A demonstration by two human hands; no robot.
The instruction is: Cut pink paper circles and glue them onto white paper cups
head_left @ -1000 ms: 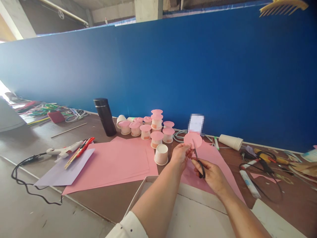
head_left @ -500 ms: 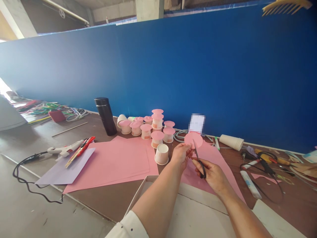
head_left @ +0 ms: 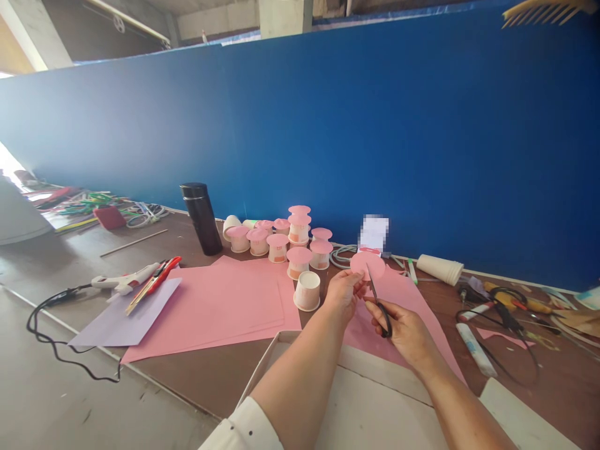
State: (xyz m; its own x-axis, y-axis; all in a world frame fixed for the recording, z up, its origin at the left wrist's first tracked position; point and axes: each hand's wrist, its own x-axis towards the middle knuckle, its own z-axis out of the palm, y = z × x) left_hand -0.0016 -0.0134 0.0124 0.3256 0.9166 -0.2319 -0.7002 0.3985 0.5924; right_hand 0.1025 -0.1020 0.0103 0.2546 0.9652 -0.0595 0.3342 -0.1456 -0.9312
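My left hand (head_left: 345, 291) pinches the lower left edge of a round pink paper disc (head_left: 364, 262), held up above the table. In my right hand (head_left: 403, 325) is a pair of scissors (head_left: 384, 319) with dark handles, its blades pointing up and lying against the disc. Whether the blades are parted is hard to see. To the left of my hands stands an upside-down white paper cup (head_left: 307, 292) with no disc on it. Behind it are several upturned cups topped with pink discs (head_left: 299, 255), a few of them stacked.
Pink sheets (head_left: 225, 300) lie left of my hands, with a purple sheet (head_left: 154, 322), a red utility knife (head_left: 157, 281) and a glue gun (head_left: 124, 281). A black flask (head_left: 202, 219) stands behind. Nested cups (head_left: 438, 269), cords and a glue stick (head_left: 475, 350) lie right. A white box (head_left: 370, 400) sits in front.
Almost nothing differs. The whole view has shifted slightly; both hands keep hold of the disc and the scissors in the same pose.
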